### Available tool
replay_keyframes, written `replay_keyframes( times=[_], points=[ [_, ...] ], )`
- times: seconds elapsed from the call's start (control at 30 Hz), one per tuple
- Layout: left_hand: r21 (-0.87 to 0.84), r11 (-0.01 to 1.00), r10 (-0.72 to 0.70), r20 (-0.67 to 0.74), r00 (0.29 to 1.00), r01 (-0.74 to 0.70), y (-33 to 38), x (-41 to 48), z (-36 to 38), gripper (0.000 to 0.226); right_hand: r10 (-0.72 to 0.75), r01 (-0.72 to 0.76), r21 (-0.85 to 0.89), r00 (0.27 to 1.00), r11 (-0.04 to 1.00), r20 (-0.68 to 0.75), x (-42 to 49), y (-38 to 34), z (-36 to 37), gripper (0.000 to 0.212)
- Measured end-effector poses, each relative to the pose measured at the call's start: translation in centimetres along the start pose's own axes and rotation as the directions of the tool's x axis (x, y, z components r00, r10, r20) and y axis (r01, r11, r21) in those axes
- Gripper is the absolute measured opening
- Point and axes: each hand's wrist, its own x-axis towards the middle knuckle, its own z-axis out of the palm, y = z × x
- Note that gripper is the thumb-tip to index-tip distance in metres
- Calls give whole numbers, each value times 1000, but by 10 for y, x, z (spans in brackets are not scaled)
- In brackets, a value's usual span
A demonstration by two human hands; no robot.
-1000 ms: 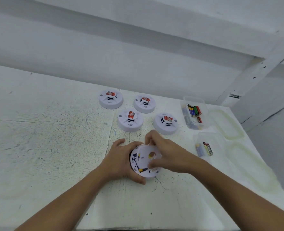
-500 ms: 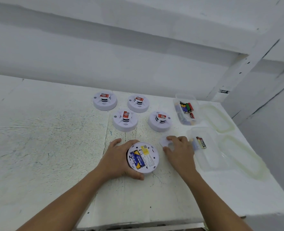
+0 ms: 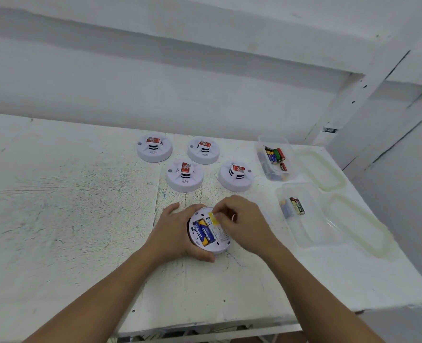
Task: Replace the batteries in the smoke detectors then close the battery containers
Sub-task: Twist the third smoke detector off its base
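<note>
Upturned detector [image 3: 211, 240]: cupped in left hand [image 3: 172, 233], fingers curled round its rim. Batteries [image 3: 204, 234] lie in the open bay. Right hand [image 3: 242, 226]: fingertips bunched at the bay's far edge; contents, if any, cannot be told. Advised: steady the body, lift one cell by its end. Right of grip: near tub [image 3: 311, 231], far tub [image 3: 290, 157], lids [image 3: 356, 221]. Beyond: four detectors [image 3: 184, 175], apparently unobstructing.

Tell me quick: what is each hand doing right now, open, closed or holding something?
Left hand: holding the upturned smoke detector by its rim.
Right hand: fingers curled over the detector's yellow label; whether they pinch anything cannot be told.
</note>
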Motion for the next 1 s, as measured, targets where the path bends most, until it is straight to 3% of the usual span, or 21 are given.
replay_keyframes(
  times=[0.13,0.37,0.63,0.8,1.0],
  points=[
    [18,999,34,-17,999,-34,-2,0,3,109,-95,107,-97,988,990,118,-2,-10,14,13],
    [4,999,53,-53,997,-53,-5,1,5,95,-117,147,-187,980,971,163,3,-17,18,17],
    [1,1000,27,-36,999,-27,-5,3,3,94,-128,187,-202,954,961,272,15,-18,17,4],
    [-5,1000,30,-30,999,-30,-6,4,5,81,-138,185,-137,944,973,299,15,-18,16,4],
    [-4,999,41,-26,999,-41,-6,3,4,89,-116,118,6,960,993,254,5,-12,4,11]
  ],
)
